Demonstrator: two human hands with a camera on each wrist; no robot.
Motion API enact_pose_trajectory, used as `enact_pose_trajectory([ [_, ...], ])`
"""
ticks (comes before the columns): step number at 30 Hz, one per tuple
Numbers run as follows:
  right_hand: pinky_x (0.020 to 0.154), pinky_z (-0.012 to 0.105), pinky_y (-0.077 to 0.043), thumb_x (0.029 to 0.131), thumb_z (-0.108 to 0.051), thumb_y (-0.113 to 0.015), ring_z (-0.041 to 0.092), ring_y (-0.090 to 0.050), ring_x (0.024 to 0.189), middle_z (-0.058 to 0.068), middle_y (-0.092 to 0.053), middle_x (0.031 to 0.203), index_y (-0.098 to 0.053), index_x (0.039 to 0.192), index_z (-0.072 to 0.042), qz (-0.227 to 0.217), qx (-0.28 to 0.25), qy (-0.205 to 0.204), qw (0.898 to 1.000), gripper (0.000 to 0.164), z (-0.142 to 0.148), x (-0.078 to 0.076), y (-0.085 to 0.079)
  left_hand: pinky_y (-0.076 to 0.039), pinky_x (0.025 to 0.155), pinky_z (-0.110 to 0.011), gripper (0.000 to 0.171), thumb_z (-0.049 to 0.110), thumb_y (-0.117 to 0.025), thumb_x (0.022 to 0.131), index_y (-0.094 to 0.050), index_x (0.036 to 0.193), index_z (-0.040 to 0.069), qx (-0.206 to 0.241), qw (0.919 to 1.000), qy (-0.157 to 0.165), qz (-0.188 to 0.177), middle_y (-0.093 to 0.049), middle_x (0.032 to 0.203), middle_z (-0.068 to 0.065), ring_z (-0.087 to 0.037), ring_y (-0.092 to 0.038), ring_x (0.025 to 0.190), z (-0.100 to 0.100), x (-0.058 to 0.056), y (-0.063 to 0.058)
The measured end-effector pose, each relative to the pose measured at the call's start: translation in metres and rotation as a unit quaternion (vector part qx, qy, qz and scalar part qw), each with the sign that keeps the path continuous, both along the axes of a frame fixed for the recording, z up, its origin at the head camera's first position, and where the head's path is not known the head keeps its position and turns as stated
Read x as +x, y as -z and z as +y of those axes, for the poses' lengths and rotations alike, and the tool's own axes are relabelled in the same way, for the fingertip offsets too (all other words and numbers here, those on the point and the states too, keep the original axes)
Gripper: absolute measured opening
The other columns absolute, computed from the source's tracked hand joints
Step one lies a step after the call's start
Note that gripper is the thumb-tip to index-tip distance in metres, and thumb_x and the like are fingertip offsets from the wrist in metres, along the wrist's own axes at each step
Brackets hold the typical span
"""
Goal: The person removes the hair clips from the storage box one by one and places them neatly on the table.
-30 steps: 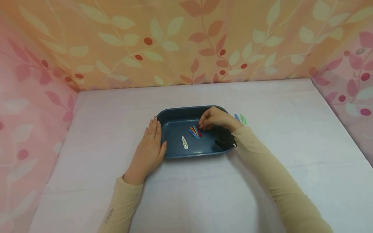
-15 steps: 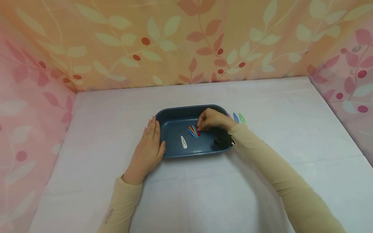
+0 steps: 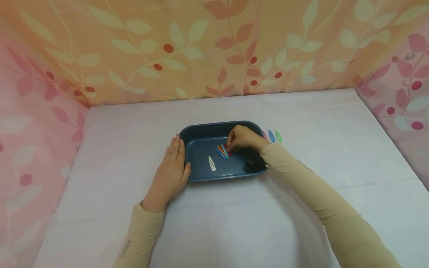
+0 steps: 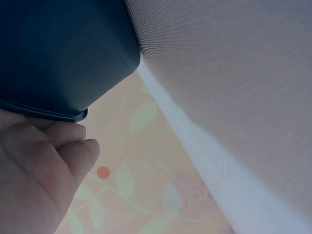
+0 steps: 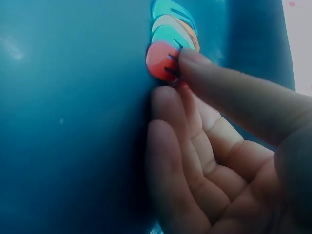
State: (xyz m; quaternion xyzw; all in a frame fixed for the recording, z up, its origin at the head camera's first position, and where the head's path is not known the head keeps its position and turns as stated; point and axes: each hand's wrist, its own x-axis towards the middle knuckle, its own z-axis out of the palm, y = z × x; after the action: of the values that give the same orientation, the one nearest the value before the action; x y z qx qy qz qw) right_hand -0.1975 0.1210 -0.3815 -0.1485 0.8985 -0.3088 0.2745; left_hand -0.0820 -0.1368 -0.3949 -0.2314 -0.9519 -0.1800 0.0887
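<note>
The tray (image 3: 198, 158) is smooth, glossy plastic. The hair clips (image 5: 160, 59) show a glossy finish, apparently over metal. The table covering (image 3: 228, 223) is matt cloth.

We look at a screened-in tabletop (image 3: 214, 223); whether it stands in a home or a studio, we cannot tell. We see a creased white cloth (image 3: 328, 119) covering it, a peach backdrop (image 3: 134, 67) with pale leaves and red berries along the far edge, and pink leaf-patterned side hangings (image 3: 30, 149) at left and right, homely as bedroom curtains.
</note>
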Motion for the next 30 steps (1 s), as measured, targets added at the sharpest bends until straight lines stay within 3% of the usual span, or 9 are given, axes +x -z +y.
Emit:
enact_pose_trajectory([
  [16, 0.059, 0.026, -0.053, 0.075, 0.001, -0.075, 0.01, -0.061, 0.059, 0.005, -0.066, 0.069, -0.069, 0.083, 0.008, -0.065, -0.079, 0.049, 0.994, 0.013, 0.003, 0.004, -0.004, -0.02, 0.11, -0.048, 0.066, 0.017, -0.05, 0.091, -0.023, 0.139, -0.019, 0.001, 1.0, -0.003, -0.002, -0.013, 0.151, -0.031, -0.039, -0.018, 0.139, 0.0, 0.0, -0.001],
  [30, 0.063, 0.027, -0.053, 0.079, -0.002, -0.071, 0.011, -0.059, 0.066, 0.005, -0.067, 0.075, -0.069, 0.091, 0.006, -0.076, -0.117, 0.051, 0.989, 0.015, 0.011, 0.0, 0.0, -0.018, 0.111, -0.047, 0.066, 0.018, -0.049, 0.092, -0.021, 0.14, -0.018, 0.0, 1.0, -0.003, -0.008, -0.01, 0.152, -0.029, -0.036, -0.012, 0.141, 0.0, 0.0, 0.001],
])
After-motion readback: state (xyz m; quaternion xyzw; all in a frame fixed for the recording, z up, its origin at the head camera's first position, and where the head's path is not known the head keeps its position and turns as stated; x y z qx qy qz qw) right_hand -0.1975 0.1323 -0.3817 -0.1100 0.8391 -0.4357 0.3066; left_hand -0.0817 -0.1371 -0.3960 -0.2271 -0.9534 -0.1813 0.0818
